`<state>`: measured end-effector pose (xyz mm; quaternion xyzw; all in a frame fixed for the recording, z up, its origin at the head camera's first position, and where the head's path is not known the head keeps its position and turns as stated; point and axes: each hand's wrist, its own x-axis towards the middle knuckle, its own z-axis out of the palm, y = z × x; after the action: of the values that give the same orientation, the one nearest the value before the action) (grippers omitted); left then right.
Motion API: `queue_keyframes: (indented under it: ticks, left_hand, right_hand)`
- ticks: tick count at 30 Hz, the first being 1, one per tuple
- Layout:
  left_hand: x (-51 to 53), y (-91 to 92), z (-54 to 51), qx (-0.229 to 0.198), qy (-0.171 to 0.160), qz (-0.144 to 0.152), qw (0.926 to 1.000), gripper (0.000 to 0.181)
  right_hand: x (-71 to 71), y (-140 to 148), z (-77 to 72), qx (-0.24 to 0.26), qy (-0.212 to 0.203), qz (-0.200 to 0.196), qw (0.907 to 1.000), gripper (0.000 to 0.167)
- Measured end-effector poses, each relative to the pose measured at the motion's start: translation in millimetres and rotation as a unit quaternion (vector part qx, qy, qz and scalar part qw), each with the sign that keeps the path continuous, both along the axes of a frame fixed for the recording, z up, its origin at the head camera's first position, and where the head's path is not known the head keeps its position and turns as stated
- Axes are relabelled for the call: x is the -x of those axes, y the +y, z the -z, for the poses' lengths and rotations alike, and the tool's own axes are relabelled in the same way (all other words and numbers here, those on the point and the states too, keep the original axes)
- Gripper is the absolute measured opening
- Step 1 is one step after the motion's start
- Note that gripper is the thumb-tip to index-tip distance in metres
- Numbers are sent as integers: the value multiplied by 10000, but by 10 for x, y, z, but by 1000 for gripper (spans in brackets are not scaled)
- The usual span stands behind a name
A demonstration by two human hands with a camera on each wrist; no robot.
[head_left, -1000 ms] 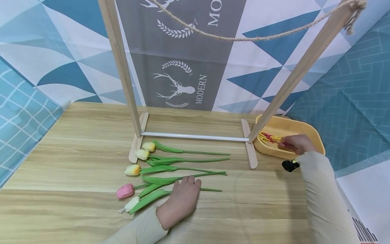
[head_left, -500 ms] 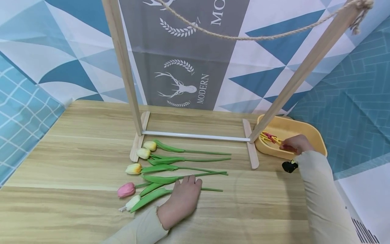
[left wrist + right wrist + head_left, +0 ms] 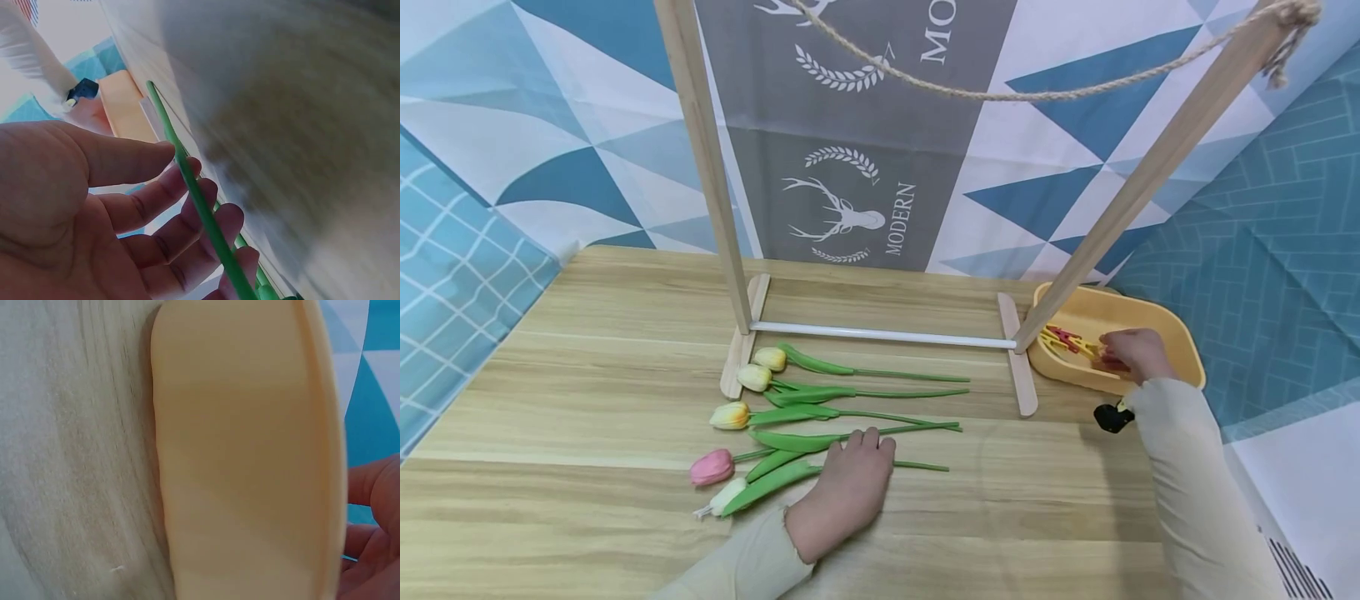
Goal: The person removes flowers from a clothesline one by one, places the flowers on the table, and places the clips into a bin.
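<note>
My left hand (image 3: 850, 487) pinches a green tulip stem (image 3: 201, 209) between thumb and fingers. Around it, tulips lie in a row on the wooden table: a white one (image 3: 727, 497), a pink one (image 3: 712, 467) and three yellow ones (image 3: 730, 415), heads to the left. Which head belongs to the pinched stem is covered by the hand. My right hand (image 3: 1142, 354) reaches into a yellow-orange plastic basket (image 3: 1180, 333) at the right, over red and yellow clothespins (image 3: 1067, 340). Its fingertips are hidden, in the right wrist view by the basket wall (image 3: 244, 456).
Behind the tulips stands a wooden frame with two posts (image 3: 707, 167), flat feet (image 3: 1017, 358) and a white crossbar (image 3: 883, 335). A slack rope (image 3: 970, 94) hangs across its top. The right post stands in front of the basket's left end.
Inside the basket, my right hand has shifted slightly right, and the clothespins beneath it have moved a little. My left hand stays on the stem. The head view has shifted slightly.
</note>
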<state>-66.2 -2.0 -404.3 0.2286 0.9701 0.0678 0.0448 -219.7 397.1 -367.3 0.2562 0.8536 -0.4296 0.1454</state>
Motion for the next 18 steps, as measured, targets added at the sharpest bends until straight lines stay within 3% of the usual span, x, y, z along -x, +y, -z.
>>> queue_keyframes:
  ticks: [10,15,18]
  left_hand:
    - [27,-21,12,-128,57,-159,9998,13]
    - [41,-34,16,-121,103,-193,9997,14]
    - [55,-52,7,-169,136,-213,9995,16]
  right_hand:
    - [-150,-198,-161,-315,680,-96,9971,56]
    - [-312,-306,-252,-353,1004,-523,9929,62]
    - [-429,-380,-303,-525,995,-743,9909,63]
